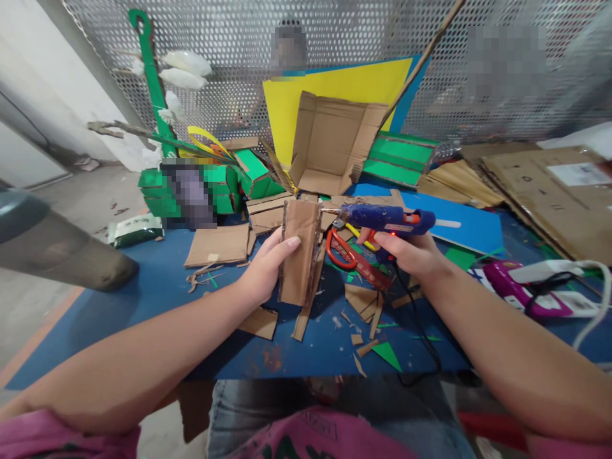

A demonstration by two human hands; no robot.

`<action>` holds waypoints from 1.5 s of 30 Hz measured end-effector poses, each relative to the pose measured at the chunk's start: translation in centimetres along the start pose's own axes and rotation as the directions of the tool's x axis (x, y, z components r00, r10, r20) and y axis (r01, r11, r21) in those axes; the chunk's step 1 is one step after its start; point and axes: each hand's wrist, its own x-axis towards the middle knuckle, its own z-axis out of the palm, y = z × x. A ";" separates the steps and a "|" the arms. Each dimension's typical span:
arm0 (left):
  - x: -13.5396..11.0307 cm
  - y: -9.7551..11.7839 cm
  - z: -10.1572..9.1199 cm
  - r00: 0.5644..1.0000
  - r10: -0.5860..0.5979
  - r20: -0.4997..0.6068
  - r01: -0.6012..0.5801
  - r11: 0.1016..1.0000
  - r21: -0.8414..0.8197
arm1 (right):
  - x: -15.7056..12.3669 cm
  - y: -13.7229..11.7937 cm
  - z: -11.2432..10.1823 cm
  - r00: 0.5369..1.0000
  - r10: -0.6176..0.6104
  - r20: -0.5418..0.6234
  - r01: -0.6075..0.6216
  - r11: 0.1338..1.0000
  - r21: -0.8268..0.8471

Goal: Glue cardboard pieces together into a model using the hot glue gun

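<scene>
Bright, even daylight, soft shadows, wide-angle bowing at edges, several pixelated patches.

Red-handled scissors (340, 250) lie mid-bench on the blue bench (143, 299), among cardboard scraps (363, 306). An open cardboard box (329, 150) stands at the far edge before a yellow sheet (335, 86). Green boxes (224, 182) crowd the far left corner; flattened cardboard (540, 191) covers the far right.
</scene>
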 end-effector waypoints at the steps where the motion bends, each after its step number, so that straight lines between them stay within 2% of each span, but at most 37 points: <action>1: 0.0 0.0 0.0 1.000 0.001 -0.005 -0.001 1.000 0.000 | 0.0 0.0 0.0 1.000 -0.006 0.008 0.006 1.000 -0.010; 5: 0.1 0.0 0.0 1.000 0.010 -0.004 -0.010 1.000 -0.001 | 0.2 0.0 -0.3 0.998 -0.045 0.050 0.046 0.999 -0.008; 9: 0.0 0.1 0.1 1.000 -0.005 -0.009 0.005 1.000 -0.006 | 0.2 0.5 -0.6 0.997 -0.031 0.065 0.030 1.000 0.005; 20: 0.0 0.1 0.2 0.999 -0.026 -0.029 0.025 0.999 -0.024 | -0.3 1.4 -0.6 0.999 0.038 -0.019 -0.036 0.996 0.076; 27: 0.0 0.1 0.2 0.998 -0.027 -0.052 0.026 0.999 -0.025 | -0.3 1.5 -0.5 0.998 0.041 0.042 -0.044 0.996 0.079; 36: 0.0 0.2 0.2 0.998 -0.044 -0.037 0.042 0.998 -0.037 | -0.2 1.5 -0.3 0.999 0.034 0.033 -0.037 0.997 0.065; 39: 0.0 0.3 0.4 0.998 -0.041 -0.047 0.040 0.998 -0.038 | 0.2 0.9 -0.3 0.999 -0.010 0.036 0.009 1.000 0.017; 42: -0.1 0.4 0.4 0.997 -0.055 -0.063 0.052 0.998 -0.045 | 0.8 0.3 -0.3 0.990 -0.112 0.087 0.118 0.991 -0.062; 45: 0.0 0.5 0.5 0.995 -0.079 -0.065 0.075 0.995 -0.062 | 1.1 0.2 -0.2 0.981 -0.176 0.080 0.183 0.979 -0.091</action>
